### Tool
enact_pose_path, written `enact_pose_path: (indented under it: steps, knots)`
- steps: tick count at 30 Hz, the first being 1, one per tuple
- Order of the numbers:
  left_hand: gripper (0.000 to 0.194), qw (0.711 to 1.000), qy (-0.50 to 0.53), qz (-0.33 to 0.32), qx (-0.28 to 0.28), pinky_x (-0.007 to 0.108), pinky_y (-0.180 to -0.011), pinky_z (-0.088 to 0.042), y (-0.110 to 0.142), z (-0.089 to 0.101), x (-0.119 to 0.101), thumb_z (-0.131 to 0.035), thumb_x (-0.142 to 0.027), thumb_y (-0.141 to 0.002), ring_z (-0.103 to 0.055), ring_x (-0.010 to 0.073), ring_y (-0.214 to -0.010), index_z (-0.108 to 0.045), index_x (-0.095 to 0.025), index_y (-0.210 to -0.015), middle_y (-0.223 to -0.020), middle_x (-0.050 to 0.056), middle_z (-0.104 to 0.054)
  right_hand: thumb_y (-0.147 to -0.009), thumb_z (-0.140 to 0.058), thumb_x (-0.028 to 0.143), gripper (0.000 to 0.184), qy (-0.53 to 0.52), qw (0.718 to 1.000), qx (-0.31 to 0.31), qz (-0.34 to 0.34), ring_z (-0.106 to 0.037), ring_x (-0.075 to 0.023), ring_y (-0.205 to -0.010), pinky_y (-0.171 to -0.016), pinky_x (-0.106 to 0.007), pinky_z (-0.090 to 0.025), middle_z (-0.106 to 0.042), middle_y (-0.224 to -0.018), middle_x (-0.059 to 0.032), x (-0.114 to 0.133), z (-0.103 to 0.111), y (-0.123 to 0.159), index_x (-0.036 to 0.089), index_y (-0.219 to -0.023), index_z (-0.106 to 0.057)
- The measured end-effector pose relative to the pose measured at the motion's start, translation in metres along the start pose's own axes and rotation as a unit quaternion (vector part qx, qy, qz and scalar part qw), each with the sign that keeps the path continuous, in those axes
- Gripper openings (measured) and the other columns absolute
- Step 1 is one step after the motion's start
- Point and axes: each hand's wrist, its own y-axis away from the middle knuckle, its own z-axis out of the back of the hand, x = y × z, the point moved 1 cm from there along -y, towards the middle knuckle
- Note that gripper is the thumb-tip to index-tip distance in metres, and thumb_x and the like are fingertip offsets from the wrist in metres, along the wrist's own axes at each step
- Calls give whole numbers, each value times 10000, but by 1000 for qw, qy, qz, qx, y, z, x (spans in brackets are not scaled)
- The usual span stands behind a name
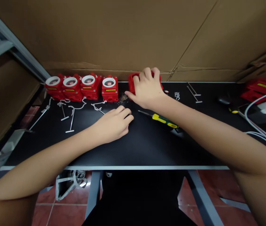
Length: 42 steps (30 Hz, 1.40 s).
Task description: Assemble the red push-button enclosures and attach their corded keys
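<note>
The right hand (147, 88) is covering most of a red housing (132, 82) at the table's far edge, about twelve o'clock, so only its left wall and a sliver on the right are showing; whether it carries a white dial like the others is impossible to tell. The fingers are curling over its top and the thumb is pressing along its near side, clasping it. The right forearm is stretching diagonally in from five o'clock. The left hand (114, 124) is lying knuckles up on the black tabletop (147, 147) near the centre, fingers loosely curled with nothing in them, possibly touching a thin pin. A yellow-and-green screwdriver (162, 119) is lying just beside the right wrist. Four red units with white dials (81, 86) are standing in a row at ten o'clock.
</note>
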Motion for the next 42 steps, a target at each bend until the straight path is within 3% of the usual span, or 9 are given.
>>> enact_pose_path:
  steps: [9, 16, 24, 26, 30, 34, 37, 39, 42]
  knots:
    - [154, 999, 4, -44, -13, 422, -1001, -639, 0, 0, -11, -689, -136, -1179, -736, 304, -1061, -832, -180, -1143, -1145, 112, -842, -1142, -755, 500, 662, 3, 999, 31, 13, -606, -598, -1595, -1332, -772, -455, -731, -1668, -374, 9, 8, 37, 39, -1612, -688]
    - [123, 998, -6, -66, -21, 428, -934, -616, -1, 1, -13, -728, -118, -1153, -729, 310, -1039, -840, -168, -1148, -1137, 122, -832, -976, -967, 423, 928, -20, 998, 44, 30, -630, -597, -1556, -1289, -732, -475, -757, -1652, -372, -4, 5, 41, 25, -1735, -610]
    - [193, 997, -9, -67, -47, 408, -875, -617, 0, 5, -11, -670, -127, -1181, -741, 277, -962, -826, -192, -1088, -1061, 91, -844, -955, -890, 383, 926, -48, 996, 17, 70, -629, -604, -1547, -1278, -735, -452, -757, -1679, -370, -9, 12, 45, 42, -1762, -589]
    - [289, 995, -7, -56, -85, 399, -849, -614, 2, 11, -8, -568, -121, -1222, -742, 259, -924, -817, -196, -1095, -1025, 76, -842, -980, -849, 407, 930, -56, 995, 8, 77, -624, -601, -1554, -1291, -736, -447, -751, -1684, -376, -10, 17, 50, 25, -1780, -569]
    - [293, 967, 21, 8, -255, 407, -801, -620, 8, 31, 1, -529, -115, -1205, -751, 251, -865, -782, -234, -1118, -960, 45, -825, -930, -890, 477, 971, -80, 992, 2, 93, -641, -596, -1507, -1272, -727, -474, -775, -1640, -348, -11, 28, 65, 65, -1758, -594]
    - [190, 947, 23, 95, -306, 514, -959, -675, 13, 44, 7, -573, -171, -1176, -808, 305, -1031, -723, -287, -1179, -1119, 70, -850, -941, -921, 512, 975, -139, 979, 17, 150, -651, -567, -1478, -1281, -734, -471, -776, -1629, -319, -5, 46, 90, 106, -1768, -603]
    - [217, 950, 56, 77, -299, 598, -1182, -664, 13, 44, 8, -604, -263, -1175, -797, 353, -1278, -676, -289, -1378, -1372, 124, -840, -956, -960, 426, 939, -207, 954, 81, 201, -676, -504, -1471, -1284, -680, -516, -799, -1623, -279, -1, 57, 112, 153, -1790, -625]
    - [398, 959, 115, 29, -258, 650, -1290, -641, 11, 37, 8, -627, -377, -1163, -754, 402, -1448, -624, -236, -1536, -1539, 202, -780, -954, -974, 311, 885, -256, 930, 138, 224, -687, -459, -1503, -1292, -640, -551, -812, -1641, -243, -3, 60, 123, 199, -1777, -667]
    - [708, 972, 203, -1, -115, 673, -1407, -600, 6, 22, 7, -716, -473, -1158, -620, 470, -1713, -491, -170, -1758, -1807, 300, -617, -1044, -909, 182, 712, -312, 897, 179, 256, -681, -388, -1579, -1339, -592, -558, -847, -1613, -177, -16, 58, 130, 249, -1732, -739]
